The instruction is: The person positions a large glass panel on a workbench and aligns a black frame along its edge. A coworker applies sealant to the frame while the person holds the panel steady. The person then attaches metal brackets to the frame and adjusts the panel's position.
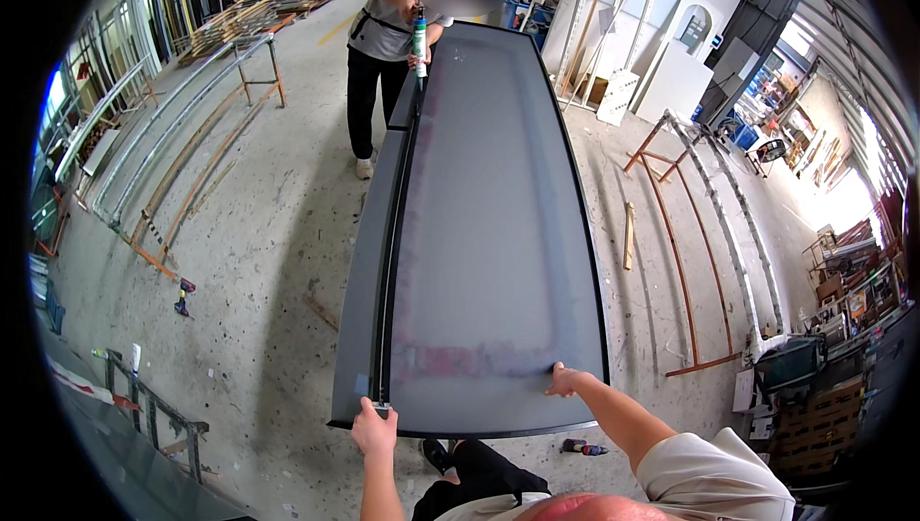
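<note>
A long grey panel with black edging stretches away from me. Along its left side runs a narrow black channel, with a grey strip of surface beyond it. My left hand is closed at the channel's near end, around a small metal piece; its fingers partly hide that piece. On the panel's near right part rests my right hand, thumb and forefinger apart, with nothing visible in it. At the far left side, a co-worker holds a sealant gun with a white-and-green cartridge, its nozzle pointing down at the channel.
Metal trestles stand to the left and right. A cordless drill is on the concrete floor at left, another drill near my feet. A wooden stick lies right of the panel. Boards lean against the back wall.
</note>
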Demonstrator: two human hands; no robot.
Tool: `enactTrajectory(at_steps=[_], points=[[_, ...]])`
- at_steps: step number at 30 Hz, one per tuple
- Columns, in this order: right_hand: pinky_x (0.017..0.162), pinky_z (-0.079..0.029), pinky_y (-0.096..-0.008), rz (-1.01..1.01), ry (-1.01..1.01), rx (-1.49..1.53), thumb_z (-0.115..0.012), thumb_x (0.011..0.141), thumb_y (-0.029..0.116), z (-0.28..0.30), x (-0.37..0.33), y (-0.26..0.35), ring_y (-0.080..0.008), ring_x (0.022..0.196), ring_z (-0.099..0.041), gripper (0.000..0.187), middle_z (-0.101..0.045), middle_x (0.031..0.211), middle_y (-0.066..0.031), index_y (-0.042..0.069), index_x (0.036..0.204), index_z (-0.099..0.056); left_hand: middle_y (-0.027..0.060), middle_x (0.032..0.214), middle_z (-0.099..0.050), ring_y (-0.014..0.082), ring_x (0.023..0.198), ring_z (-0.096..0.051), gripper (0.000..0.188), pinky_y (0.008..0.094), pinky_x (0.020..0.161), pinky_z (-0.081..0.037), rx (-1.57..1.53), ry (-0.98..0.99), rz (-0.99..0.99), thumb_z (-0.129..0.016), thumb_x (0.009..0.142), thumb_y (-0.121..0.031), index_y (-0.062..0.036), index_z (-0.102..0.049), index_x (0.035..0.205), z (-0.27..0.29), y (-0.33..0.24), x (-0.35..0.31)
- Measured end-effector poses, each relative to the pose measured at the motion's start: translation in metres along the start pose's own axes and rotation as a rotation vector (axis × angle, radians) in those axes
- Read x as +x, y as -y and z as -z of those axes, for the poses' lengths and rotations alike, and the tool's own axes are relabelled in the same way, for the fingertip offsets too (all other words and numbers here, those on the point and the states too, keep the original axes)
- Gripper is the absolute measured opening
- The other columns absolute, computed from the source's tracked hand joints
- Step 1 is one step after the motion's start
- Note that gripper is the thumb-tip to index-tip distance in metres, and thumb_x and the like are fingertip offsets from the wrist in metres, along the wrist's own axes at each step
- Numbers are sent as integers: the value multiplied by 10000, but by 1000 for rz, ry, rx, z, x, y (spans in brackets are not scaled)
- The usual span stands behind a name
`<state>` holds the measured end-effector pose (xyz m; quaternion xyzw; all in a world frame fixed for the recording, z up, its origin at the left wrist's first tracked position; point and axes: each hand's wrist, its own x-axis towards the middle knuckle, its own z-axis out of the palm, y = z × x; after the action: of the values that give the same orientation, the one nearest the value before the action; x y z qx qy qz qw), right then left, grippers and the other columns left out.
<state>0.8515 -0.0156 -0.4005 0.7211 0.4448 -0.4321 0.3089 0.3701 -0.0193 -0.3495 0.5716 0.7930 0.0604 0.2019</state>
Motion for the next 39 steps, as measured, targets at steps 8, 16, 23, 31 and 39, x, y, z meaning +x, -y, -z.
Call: enactTrajectory(at_steps=[8, 16, 23, 31, 39], points=[[798, -568, -456, -15, 23, 14, -800, 861, 527, 0, 4, 2, -325, 929, -714, 891, -716, 897, -185, -62, 1342, -334, 190, 908, -719, 408, 899, -708, 463, 534, 768, -558, 23, 27, 26, -767, 836, -361, -60, -517, 1082, 0, 0, 0], [695, -588, -410, -14, 24, -3, -800, 862, 527, -5, 22, -7, -280, 763, -709, 847, -720, 890, -169, -47, 1266, -327, 189, 912, -719, 400, 908, -710, 473, 532, 766, -561, 33, 45, 34, -762, 838, -376, -60, -520, 1095, 4, -3, -1], [649, -572, -405, 2, 28, 36, -818, 855, 500, -4, 18, -5, -275, 740, -700, 859, -713, 886, -173, -56, 1276, -316, 185, 902, -719, 396, 905, -713, 483, 529, 766, -563, 34, 31, 31, -759, 842, -379, -56, -521, 1111, 2, 2, -1], [614, -566, -408, 15, -1, 14, -823, 849, 493, -5, 11, -4, -261, 689, -688, 873, -708, 847, -169, -73, 1281, -317, 192, 897, -717, 400, 908, -709, 479, 524, 772, -560, 15, 14, 16, -776, 833, -358, -54, -520, 1100, 1, 1, -2], [604, -571, -384, 23, 10, 40, -827, 846, 483, -2, 9, -3, -254, 688, -691, 866, -707, 839, -166, -73, 1279, -324, 191, 897, -717, 402, 902, -706, 460, 524, 769, -558, 14, 1, 5, -772, 839, -350, -51, -514, 1075, -1, 1, -3]])
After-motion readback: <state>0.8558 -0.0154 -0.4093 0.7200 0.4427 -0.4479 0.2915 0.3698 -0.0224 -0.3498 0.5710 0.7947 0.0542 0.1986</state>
